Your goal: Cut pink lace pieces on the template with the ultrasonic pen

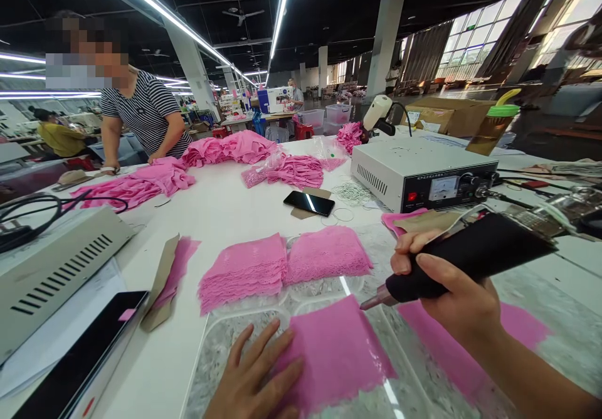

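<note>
My right hand [458, 293] is wrapped round a black handheld ultrasonic welder [470, 253], whose metal tip points down and left. That tip is at the upper right corner of a pink fabric piece [338, 350]; whether it touches I cannot tell. Flat on the left edge of this piece lies my left hand [258, 375], fingers spread. The fabric rests on a clear plastic template [226, 328] over the worktop. Just behind are two stacks of cut pink pieces, the left stack [247, 265] and the right stack [327, 253]. Another pink piece [512, 328] lies under my right forearm.
A control box [376, 168] with a dial stands at back right, cabled. A phone [309, 203] lies mid-table. At left are a second box [56, 275] and a black tablet-like panel [89, 356]. Across the table, a person in stripes [145, 115] handles pink fabric [141, 184].
</note>
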The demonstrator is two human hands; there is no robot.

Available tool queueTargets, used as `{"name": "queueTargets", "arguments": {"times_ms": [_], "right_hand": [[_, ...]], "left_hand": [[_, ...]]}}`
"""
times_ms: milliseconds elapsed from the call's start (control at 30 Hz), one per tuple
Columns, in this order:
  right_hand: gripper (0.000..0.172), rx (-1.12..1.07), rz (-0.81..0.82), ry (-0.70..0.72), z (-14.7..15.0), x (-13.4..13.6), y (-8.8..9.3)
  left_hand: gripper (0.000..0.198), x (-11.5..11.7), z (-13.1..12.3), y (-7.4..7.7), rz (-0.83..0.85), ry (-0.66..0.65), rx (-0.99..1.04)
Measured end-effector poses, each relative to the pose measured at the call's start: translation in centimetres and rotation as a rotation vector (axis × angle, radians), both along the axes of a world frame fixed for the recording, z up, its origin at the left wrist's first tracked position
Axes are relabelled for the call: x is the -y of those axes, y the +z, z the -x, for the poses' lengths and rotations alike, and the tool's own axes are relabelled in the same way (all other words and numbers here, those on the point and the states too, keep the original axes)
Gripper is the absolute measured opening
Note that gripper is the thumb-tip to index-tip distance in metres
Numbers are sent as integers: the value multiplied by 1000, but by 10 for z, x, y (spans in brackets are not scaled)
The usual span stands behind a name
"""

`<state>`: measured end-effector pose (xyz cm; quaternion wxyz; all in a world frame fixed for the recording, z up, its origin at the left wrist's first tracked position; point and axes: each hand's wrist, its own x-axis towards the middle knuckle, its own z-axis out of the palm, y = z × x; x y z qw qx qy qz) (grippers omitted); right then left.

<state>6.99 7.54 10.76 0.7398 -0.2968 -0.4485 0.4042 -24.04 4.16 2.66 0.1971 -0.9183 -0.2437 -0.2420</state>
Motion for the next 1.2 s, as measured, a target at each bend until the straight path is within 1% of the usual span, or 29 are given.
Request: {"name": "queueTargets", "arguments": {"times_ms": [100, 433, 567, 700, 800, 867, 967, 1033, 1133, 1200], "right_hand": [[6, -17, 27, 12, -1, 2, -3], [7, 5, 14, 53, -3, 4, -4], [8, 18, 27, 78, -5, 3, -6], [12, 11, 34, 86, -6, 2, -5], [13, -26, 42, 81, -9, 5, -2], [14, -49, 70, 107, -13, 9, -1], [13, -15, 96, 161, -17, 17, 0], [14, 18, 93, 165, -18, 21, -1], [14, 31, 92, 164, -18, 23, -2], [14, 30, 93, 171, -18, 23, -3]], "left_hand": [[33, -1, 2, -2, 11, -17, -27], [33, -1, 2, 1, 38, -18, -41], [31, 1, -1, 6, 58, -28, -9], [26, 9, -7, 12, 182, 25, 41], [26, 13, -8, 15, 230, 35, 37], [25, 13, -7, 17, 241, 36, 20], [26, 13, -6, 20, 232, 6, -24], [26, 12, -6, 22, 230, 2, -30], [26, 13, -7, 24, 242, 32, -11], [27, 13, -7, 26, 227, 16, -35]]}}
